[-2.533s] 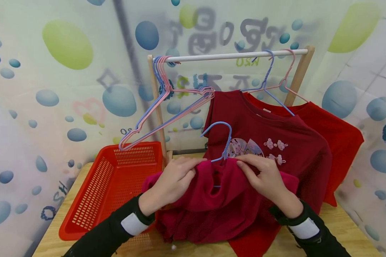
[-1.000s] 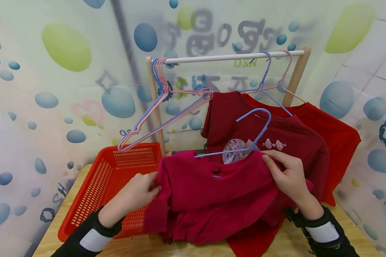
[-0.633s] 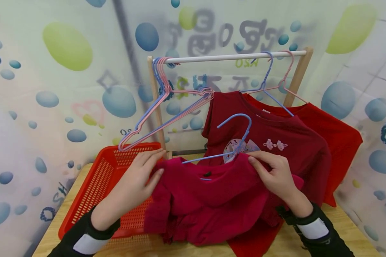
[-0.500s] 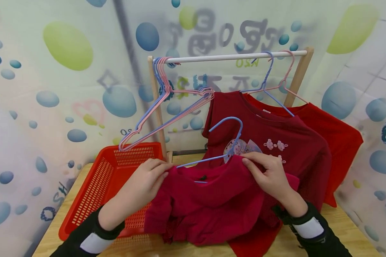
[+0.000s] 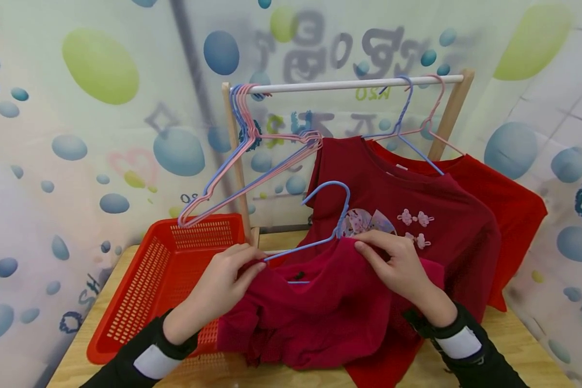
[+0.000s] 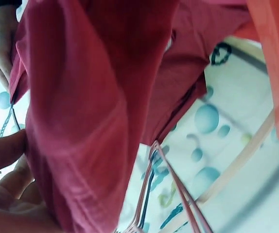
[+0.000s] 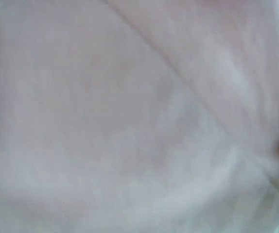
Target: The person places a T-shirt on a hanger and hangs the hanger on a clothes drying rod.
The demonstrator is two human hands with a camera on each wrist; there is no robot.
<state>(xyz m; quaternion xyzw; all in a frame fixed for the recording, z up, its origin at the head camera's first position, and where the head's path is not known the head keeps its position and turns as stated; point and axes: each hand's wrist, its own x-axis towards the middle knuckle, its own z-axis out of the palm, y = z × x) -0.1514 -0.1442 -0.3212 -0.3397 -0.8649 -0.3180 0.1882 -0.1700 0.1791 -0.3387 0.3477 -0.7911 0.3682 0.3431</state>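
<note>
A magenta long-sleeved top (image 5: 320, 312) hangs bunched over the table on a blue wire hanger (image 5: 308, 246), whose hook stands up above the neckline. My left hand (image 5: 225, 285) pinches the top's left shoulder beside the hanger's arm, part of which shows bare. With thumb and fingers, my right hand (image 5: 397, 269) grips the cloth at the right side of the collar, near the hook's base. In the left wrist view the left fingers (image 6: 6, 155) hold the edge of the magenta cloth (image 6: 86, 121). The right wrist view is a pale blur.
Behind stands a rack with a white rail (image 5: 320, 86). Several pink and blue hangers (image 5: 247, 156) hang at its left; a dark red shirt (image 5: 446, 226) and a bright red one (image 5: 519, 205) hang right. A red plastic basket (image 5: 126, 302) sits on the table's left.
The top was bunched between close hands; my left hand drew its left shoulder outward. Since then the hanger and right hand have shifted left and down, while the left hand moved inward to the hanger's arm.
</note>
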